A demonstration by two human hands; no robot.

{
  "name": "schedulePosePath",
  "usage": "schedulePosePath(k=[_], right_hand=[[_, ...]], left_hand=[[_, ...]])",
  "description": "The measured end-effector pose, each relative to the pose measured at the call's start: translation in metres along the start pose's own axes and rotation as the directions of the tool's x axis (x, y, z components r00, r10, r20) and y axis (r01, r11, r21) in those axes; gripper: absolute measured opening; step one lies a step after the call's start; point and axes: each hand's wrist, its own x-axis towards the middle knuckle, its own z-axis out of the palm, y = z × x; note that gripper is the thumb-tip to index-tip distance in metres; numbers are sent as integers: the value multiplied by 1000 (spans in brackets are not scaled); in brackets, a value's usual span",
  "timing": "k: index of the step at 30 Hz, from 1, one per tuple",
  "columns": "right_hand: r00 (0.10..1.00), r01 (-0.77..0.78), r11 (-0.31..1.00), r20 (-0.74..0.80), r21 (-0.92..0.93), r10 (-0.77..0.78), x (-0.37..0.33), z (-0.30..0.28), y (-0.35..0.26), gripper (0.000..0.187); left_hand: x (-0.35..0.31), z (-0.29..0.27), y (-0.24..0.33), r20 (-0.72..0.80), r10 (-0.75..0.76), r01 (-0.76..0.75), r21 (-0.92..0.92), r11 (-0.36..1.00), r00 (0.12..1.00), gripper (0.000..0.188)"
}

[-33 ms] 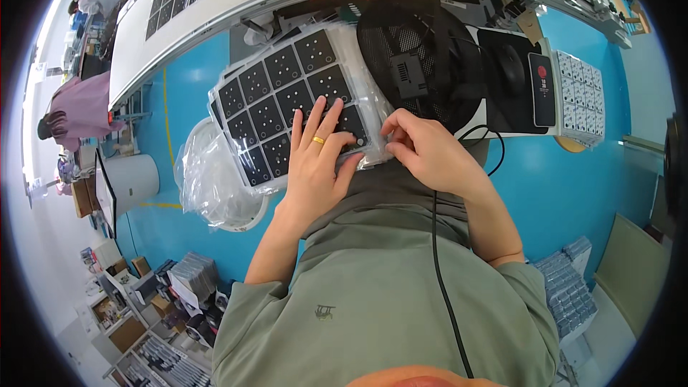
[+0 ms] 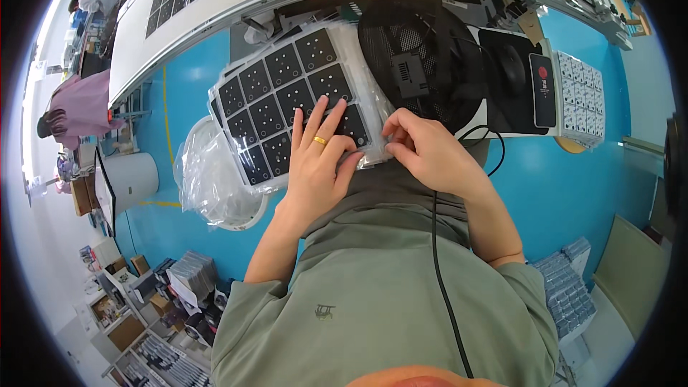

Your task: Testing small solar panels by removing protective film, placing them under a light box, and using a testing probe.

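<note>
A sheet of black square cards with white dots (image 2: 276, 104), set in rows, lies in a clear plastic bag (image 2: 374, 111) in front of me. It rests on a stack of similar clear-edged sheets, tilted up to the right. My left hand (image 2: 315, 150), with a gold ring, lies over the sheet's lower right part. Its middle fingers are spread on the cards, while the index finger bends toward the thumb at the lower edge. At the bag's lower right corner, my right hand (image 2: 426, 147) pinches the plastic edge between thumb and bent index finger.
A white bin (image 2: 247, 223) lined with clear plastic (image 2: 215, 179) stands left. A black mesh chair back or seat (image 2: 416, 64), mouse (image 2: 507, 68), phone (image 2: 542, 89) and white card sheet (image 2: 580, 97) are right. A long white table (image 2: 236, 11) runs ahead. A black cable (image 2: 444, 279) hangs down my front.
My left index finger has curled back slightly toward the thumb, uncovering more of the lower right card. The right hand has barely moved.
</note>
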Motion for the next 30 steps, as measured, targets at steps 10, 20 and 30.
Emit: schedulePosePath(k=[10,20,30], right_hand=[[984,-175,929,78,328,158,0,4,-6,19],[964,-258,854,181,452,195,6,14,-1,12],[994,-96,903,89,418,64,7,20,-5,9]], left_hand=[[-4,6,2,-44,-6,2,-94,996,999,15],[-5,5,1,-64,-3,-4,-108,994,998,18],[1,5,13,-131,-91,63,-200,978,987,20]])
